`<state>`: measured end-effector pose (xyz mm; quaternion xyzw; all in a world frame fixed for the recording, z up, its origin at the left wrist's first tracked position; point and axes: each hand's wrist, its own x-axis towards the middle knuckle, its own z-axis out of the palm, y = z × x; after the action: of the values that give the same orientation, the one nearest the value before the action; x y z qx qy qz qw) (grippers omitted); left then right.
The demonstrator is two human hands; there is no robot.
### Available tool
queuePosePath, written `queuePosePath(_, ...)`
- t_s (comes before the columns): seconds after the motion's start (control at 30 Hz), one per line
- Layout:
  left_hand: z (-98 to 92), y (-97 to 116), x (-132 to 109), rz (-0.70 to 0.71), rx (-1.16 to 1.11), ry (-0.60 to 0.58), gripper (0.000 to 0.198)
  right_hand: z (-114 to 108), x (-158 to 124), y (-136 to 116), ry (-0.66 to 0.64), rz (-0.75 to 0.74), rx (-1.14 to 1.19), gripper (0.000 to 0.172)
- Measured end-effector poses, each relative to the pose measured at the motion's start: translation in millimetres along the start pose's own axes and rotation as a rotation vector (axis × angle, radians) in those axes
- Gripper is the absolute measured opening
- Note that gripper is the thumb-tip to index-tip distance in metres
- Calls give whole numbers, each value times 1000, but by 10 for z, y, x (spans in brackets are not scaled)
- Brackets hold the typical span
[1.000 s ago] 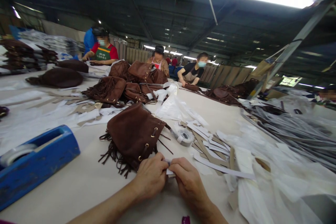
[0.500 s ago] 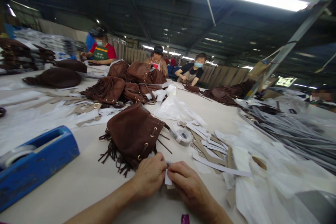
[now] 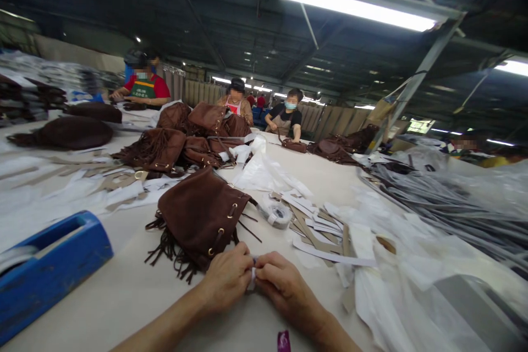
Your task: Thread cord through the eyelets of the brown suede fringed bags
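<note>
My left hand [image 3: 226, 279] and my right hand [image 3: 280, 287] meet at the table's near edge, both pinched on a small white paper slip [image 3: 251, 280] between the fingertips. Just beyond my left hand lies a brown suede fringed bag [image 3: 198, 220] with brass eyelets and loose drawstrings, its open end toward my hands. The slip is mostly hidden by my fingers.
A blue tape dispenser [image 3: 45, 267] sits at the near left. A small tape roll [image 3: 275, 213], cut paper and card strips [image 3: 322, 234] and clear plastic bags [image 3: 412, 286] lie to the right. More brown bags [image 3: 173, 140] pile up mid-table. Several masked people work at the far side.
The view has shifted right and slightly up, so everything slid left in the picture. My fingers have folded the white slip smaller between them; both hands stay together.
</note>
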<state>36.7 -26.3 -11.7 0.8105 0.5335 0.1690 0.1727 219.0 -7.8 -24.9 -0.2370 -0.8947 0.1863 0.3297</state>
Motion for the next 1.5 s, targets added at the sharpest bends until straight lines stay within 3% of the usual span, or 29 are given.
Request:
queuePosePath(0.33,-185,-59,75,-33,-314,-125,25,-191,235,62,-192,-58,-51,20)
queuePosePath(0.43,-114,-80,81,-49,-321,-91,23,-173,275,61,-176,-37,-46,18)
queuePosePath(0.53,-34,-86,93,-73,-317,22,22,-165,295,23,-138,-10,-53,13)
queuePosePath(0.6,-34,-89,105,-82,-377,105,20,-171,288,-20,-35,60,-61,11)
queuePosePath(0.7,-124,-96,121,-115,-543,200,23,-169,239,-81,218,285,-31,5)
queuePosePath(0.77,-193,-99,121,-136,-632,238,27,-146,200,-113,317,450,56,16)
queuePosePath(0.87,-223,-93,107,-136,-672,284,29,-92,175,-174,297,566,143,34)
queuePosePath(1.07,-151,-81,100,-106,-674,340,29,4,245,-268,116,592,-42,26)
queuePosePath(1.27,-199,-116,100,-73,-717,295,31,79,242,-108,156,489,270,20)
queuePosePath(1.4,-260,-119,82,-85,-777,259,31,81,259,-77,122,481,585,31)
queuePosePath(1.5,-272,-106,75,-87,-763,247,30,55,298,-120,134,543,676,37)
